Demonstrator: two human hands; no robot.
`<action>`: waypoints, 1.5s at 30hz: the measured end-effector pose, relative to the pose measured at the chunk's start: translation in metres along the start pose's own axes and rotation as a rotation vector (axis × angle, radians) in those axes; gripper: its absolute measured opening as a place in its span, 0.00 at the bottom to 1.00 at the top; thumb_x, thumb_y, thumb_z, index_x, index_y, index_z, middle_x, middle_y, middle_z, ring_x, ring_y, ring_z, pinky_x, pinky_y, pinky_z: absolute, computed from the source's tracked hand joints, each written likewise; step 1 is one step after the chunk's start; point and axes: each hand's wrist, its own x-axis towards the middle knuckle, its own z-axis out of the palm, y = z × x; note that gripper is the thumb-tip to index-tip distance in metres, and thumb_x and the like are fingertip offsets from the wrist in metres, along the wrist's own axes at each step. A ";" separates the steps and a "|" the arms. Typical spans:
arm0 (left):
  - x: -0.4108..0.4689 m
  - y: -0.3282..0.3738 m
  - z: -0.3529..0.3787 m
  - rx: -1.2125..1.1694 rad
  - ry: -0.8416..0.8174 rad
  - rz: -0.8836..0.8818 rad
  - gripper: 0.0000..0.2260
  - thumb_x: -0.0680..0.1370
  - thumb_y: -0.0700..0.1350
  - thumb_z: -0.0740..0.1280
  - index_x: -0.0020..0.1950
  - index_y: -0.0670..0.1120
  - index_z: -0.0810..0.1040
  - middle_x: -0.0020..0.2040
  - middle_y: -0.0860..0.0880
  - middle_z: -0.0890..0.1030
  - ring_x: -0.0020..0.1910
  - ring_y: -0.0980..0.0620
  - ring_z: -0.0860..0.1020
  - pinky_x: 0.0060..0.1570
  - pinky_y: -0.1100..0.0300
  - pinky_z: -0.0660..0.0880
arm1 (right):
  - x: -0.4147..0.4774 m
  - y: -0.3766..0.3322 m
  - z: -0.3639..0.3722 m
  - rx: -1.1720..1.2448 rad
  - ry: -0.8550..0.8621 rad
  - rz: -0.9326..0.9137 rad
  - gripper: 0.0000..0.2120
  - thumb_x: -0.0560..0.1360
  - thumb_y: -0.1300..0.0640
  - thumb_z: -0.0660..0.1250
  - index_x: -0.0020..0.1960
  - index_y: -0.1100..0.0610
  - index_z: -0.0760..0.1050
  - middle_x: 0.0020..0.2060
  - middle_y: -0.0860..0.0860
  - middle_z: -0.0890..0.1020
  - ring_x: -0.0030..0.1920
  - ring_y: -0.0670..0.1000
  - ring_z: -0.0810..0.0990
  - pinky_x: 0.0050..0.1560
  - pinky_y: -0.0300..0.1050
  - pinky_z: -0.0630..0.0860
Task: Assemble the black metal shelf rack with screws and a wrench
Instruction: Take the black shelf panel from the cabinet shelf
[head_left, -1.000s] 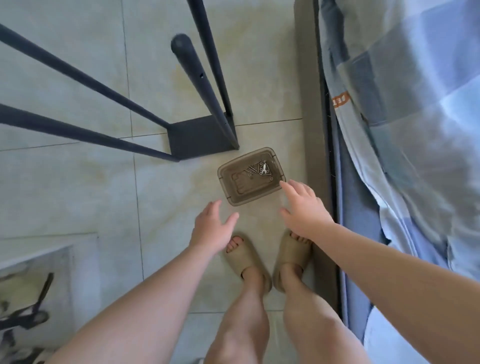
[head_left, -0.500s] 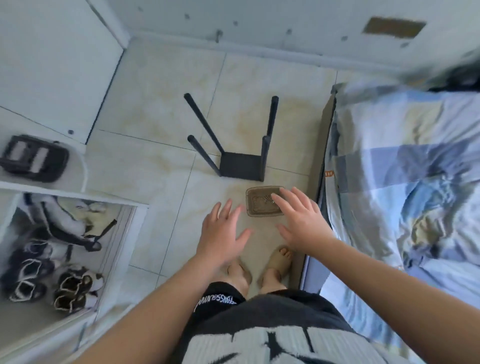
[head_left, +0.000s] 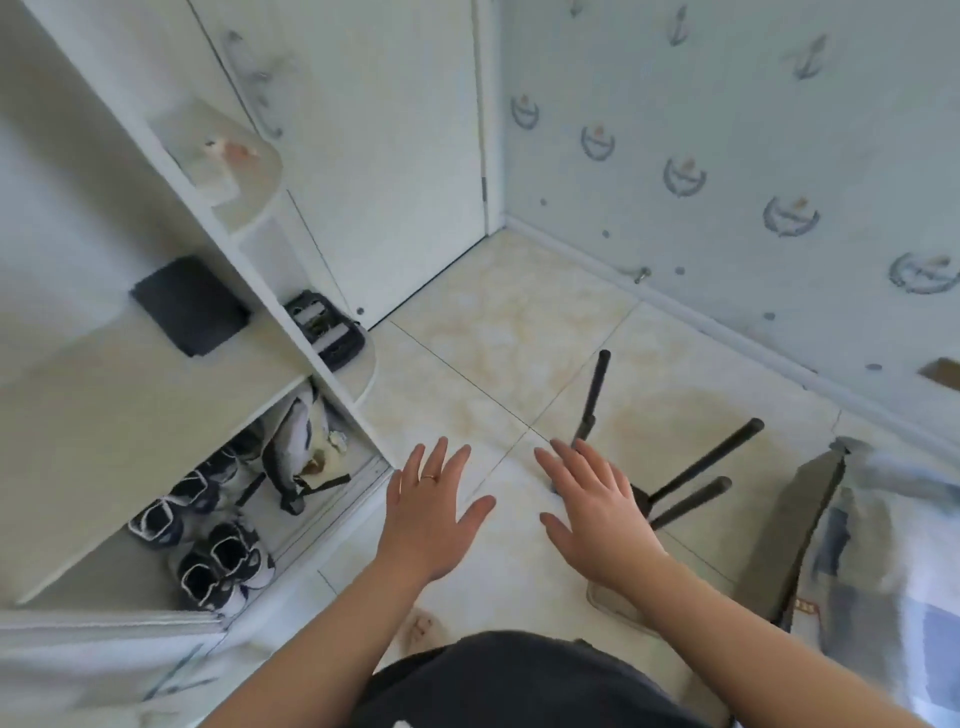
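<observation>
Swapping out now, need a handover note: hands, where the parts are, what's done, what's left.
Left hand: open, empty, held over the floor.
Right hand: open, empty, in front of the rack's base.
Rack: on the floor by the bed, black posts sticking up; only part of it shows.
Box: on the floor under the right forearm, mostly hidden.
Done: posts are on the base.
Left: rest of the rack. No wrench or screws in view.
</observation>
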 end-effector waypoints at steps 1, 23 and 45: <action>0.003 -0.021 -0.012 -0.011 0.010 -0.029 0.33 0.78 0.69 0.50 0.81 0.59 0.49 0.82 0.54 0.46 0.80 0.50 0.40 0.77 0.45 0.43 | 0.018 -0.019 0.002 -0.007 -0.001 -0.019 0.34 0.83 0.42 0.57 0.82 0.44 0.42 0.82 0.45 0.46 0.82 0.54 0.41 0.79 0.56 0.41; 0.020 -0.368 -0.128 -0.529 0.290 -0.780 0.31 0.81 0.64 0.55 0.81 0.55 0.55 0.81 0.52 0.56 0.80 0.47 0.51 0.77 0.46 0.53 | 0.327 -0.377 0.058 0.211 -0.257 -0.426 0.33 0.82 0.50 0.63 0.82 0.49 0.52 0.81 0.47 0.55 0.80 0.51 0.51 0.78 0.52 0.54; 0.235 -0.559 -0.162 -1.336 0.258 -1.038 0.27 0.81 0.56 0.63 0.78 0.48 0.63 0.74 0.45 0.69 0.69 0.46 0.72 0.63 0.59 0.69 | 0.593 -0.477 0.154 0.412 -0.221 0.151 0.30 0.83 0.54 0.61 0.82 0.52 0.55 0.78 0.53 0.61 0.76 0.59 0.61 0.73 0.58 0.65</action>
